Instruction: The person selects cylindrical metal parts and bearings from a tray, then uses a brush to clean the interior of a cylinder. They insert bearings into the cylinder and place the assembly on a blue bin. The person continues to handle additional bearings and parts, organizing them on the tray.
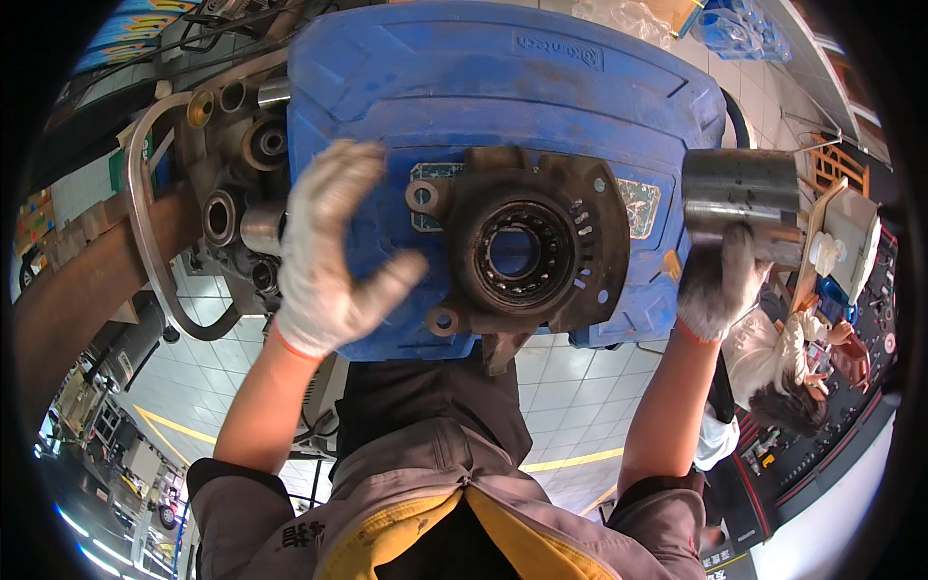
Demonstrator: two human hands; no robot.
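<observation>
A dark, rusty steering knuckle [604, 256] lies on a blue plastic board [387, 106], its round bore with a bearing facing up. To its left hovers my left hand [333, 251], in a pale work glove, fingers stretched and thumb apart, slightly blurred and holding nothing. On the right my right hand [720, 280], also gloved, grips a thick steel cylinder [739, 188] from below. That cylinder is held sideways near the board's right edge, apart from the knuckle. Part of the right hand's fingers is hidden behind it.
Left of the board stand several metal sleeves and round press parts [220, 215] beside a bent metal tube handle [140, 222] and a rusty beam [97, 261]. Another person [764, 358] works at a dark bench [822, 435] on the right. Clear plastic bottles [739, 34] are at the far right.
</observation>
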